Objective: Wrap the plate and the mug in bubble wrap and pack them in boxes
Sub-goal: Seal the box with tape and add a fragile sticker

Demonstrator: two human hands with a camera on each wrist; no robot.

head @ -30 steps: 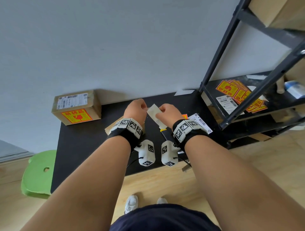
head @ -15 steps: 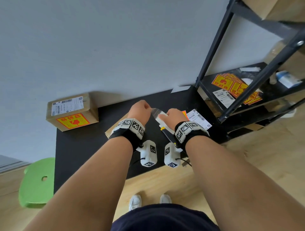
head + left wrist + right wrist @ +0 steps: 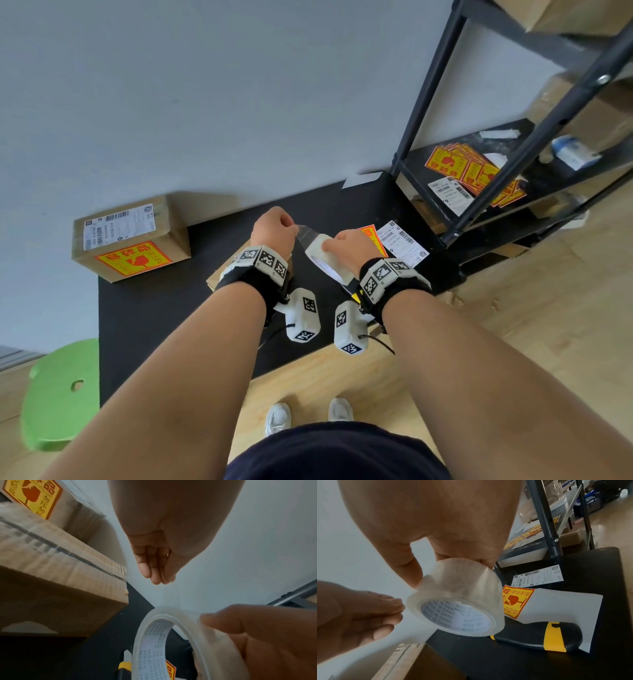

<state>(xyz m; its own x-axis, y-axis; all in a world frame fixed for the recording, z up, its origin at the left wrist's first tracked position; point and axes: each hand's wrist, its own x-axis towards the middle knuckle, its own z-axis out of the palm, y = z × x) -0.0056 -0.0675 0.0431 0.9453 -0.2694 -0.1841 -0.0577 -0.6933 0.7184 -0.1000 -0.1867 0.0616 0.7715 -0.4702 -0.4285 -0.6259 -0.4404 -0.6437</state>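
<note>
Above the black worktop (image 3: 154,318), the right hand (image 3: 346,248) curls round a roll of clear packing tape (image 3: 458,601), while the left hand (image 3: 274,228), just to its left, pinches the tape's free end (image 3: 306,233) in a closed grip. That short clear strip runs left to right between the hands, so I judge the coming pull goes leftward over the brown cardboard box (image 3: 56,574) just beneath, where the worktop lies open. Neither plate nor mug is visible; a second sealed, labelled cardboard box (image 3: 130,240) sits at the far left edge.
</note>
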